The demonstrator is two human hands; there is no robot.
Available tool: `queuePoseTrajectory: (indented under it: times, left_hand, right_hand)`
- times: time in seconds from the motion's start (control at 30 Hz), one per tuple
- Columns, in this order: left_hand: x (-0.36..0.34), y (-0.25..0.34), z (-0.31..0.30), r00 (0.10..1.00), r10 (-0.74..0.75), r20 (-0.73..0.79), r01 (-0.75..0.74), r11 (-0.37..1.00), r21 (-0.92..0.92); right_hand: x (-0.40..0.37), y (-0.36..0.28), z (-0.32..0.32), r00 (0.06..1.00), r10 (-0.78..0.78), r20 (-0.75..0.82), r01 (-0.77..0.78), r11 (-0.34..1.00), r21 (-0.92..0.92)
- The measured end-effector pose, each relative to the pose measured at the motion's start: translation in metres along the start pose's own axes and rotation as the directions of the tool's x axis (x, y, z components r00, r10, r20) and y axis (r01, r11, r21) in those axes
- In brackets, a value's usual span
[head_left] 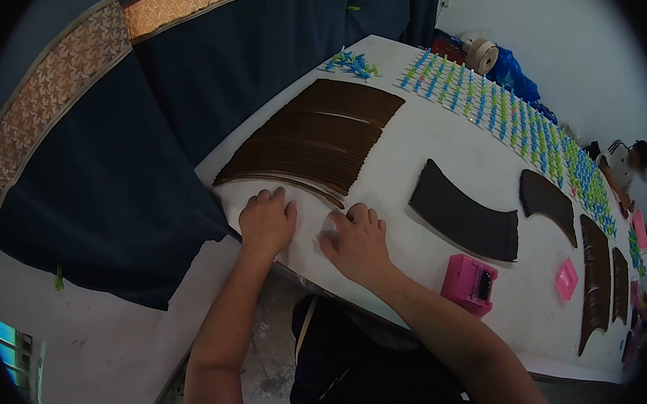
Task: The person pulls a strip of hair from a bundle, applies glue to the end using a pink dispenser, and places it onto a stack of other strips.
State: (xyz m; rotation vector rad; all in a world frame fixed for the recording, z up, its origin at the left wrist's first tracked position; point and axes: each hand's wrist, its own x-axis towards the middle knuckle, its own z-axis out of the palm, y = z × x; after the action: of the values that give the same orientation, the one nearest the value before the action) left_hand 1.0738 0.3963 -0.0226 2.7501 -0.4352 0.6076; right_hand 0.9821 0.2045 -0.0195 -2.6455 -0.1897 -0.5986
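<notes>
My left hand (267, 223) rests at the near table edge with fingers bent and slightly apart, just below a loose thin brown strip (303, 186). Close to that strip's right end is my right hand (359, 243), its thumb apart from the bent fingers. Nothing shows in either hand, though the fingertips are partly hidden. Beyond the strip lies a wide, curved group of dark brown strips (315, 138), side by side with a gap across it. To the right of my right hand is a curved dark grey sheet (465, 214).
A pink box (468, 285) with a dark item stands near the front edge, left of a small pink piece (566, 279). Brown curved pieces (595, 279) lie further right. Rows of blue and green sticks (498, 108) line the far side. A person (625, 167) is at far right.
</notes>
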Motion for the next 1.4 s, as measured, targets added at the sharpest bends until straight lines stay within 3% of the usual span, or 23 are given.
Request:
queuePoseTrajectory:
  times: [0.47,0.73,0.97,1.07,1.13,1.17,1.23,1.3,1.37,1.4]
  left_hand:
    - [0.006,-0.002,0.003,0.999,-0.013,0.051,0.012,1.000,0.012]
    - [0.011,0.003,0.002,0.995,-0.056,0.081,0.052,0.997,0.057]
    - [0.012,0.004,0.003,0.991,-0.081,0.103,0.073,0.994,0.078]
    - [0.008,0.002,0.007,0.995,-0.070,0.068,0.065,0.995,0.081]
    - [0.005,-0.002,0.009,0.999,-0.042,0.005,0.042,0.998,0.047]
    - [0.003,-0.005,0.012,0.999,-0.037,0.007,0.036,0.998,0.049]
    - [-0.001,-0.009,0.016,0.997,-0.029,-0.074,0.030,1.000,0.003]
    - [-0.009,-0.009,0.019,0.986,-0.004,-0.167,-0.003,0.999,-0.043]
    - [-0.024,-0.011,0.020,0.966,0.014,-0.258,-0.035,0.996,-0.078]
    - [-0.038,-0.011,0.021,0.932,0.039,-0.361,-0.112,0.977,-0.184]
  right_hand:
    - [0.004,-0.001,0.007,0.997,0.080,-0.016,-0.081,0.996,-0.049]
    - [0.008,-0.003,0.003,0.985,0.161,0.060,-0.158,0.986,-0.050]
    - [0.002,0.000,0.003,0.987,0.163,0.010,-0.163,0.986,-0.023]
    - [-0.010,-0.006,-0.025,0.989,0.128,0.068,-0.128,0.992,0.000]
    - [-0.022,-0.003,-0.059,0.995,-0.052,0.085,0.040,0.989,0.141]
    - [-0.029,0.000,-0.080,0.996,-0.047,0.082,0.035,0.989,0.143]
    - [-0.041,0.013,-0.131,0.994,-0.095,0.045,0.075,0.943,0.323]
    - [-0.056,0.028,-0.181,0.997,0.068,0.029,-0.074,0.912,0.403]
    - [-0.076,0.082,-0.200,0.981,0.053,-0.189,0.022,0.926,0.377]
    - [-0.087,0.100,-0.216,0.966,0.154,-0.206,-0.064,0.920,0.387]
